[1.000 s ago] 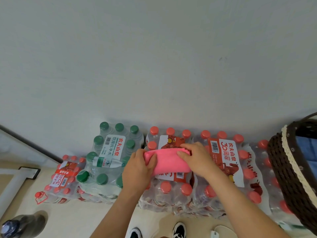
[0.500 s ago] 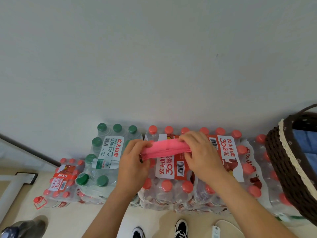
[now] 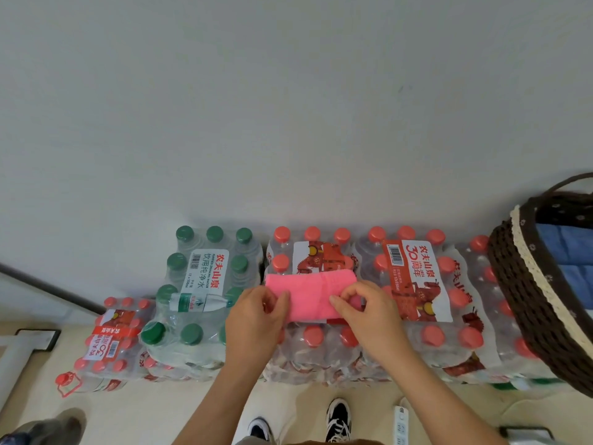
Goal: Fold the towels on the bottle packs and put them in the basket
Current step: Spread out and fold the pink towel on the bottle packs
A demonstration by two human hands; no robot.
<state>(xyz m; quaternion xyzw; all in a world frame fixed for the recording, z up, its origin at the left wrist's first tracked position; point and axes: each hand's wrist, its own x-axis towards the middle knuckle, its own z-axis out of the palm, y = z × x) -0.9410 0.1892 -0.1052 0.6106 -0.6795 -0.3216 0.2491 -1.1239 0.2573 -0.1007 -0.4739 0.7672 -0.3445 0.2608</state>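
Here, the pink towel [image 3: 309, 293] is lying folded flat on the middle red-capped bottle pack [image 3: 308, 345], at about 12 o'clock from both hands. The left hand [image 3: 255, 319] is pinching its left end; the right hand [image 3: 369, 313] is pinching its lower right edge. The basket [image 3: 526, 303] is sitting at 3 o'clock, well apart.

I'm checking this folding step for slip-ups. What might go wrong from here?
The pink towel lies on uneven bottle caps, so the fold may come out crooked. Both the left hand and right hand pinch only its near edge, so it could unfold when lifted toward the basket, which already holds blue cloth.
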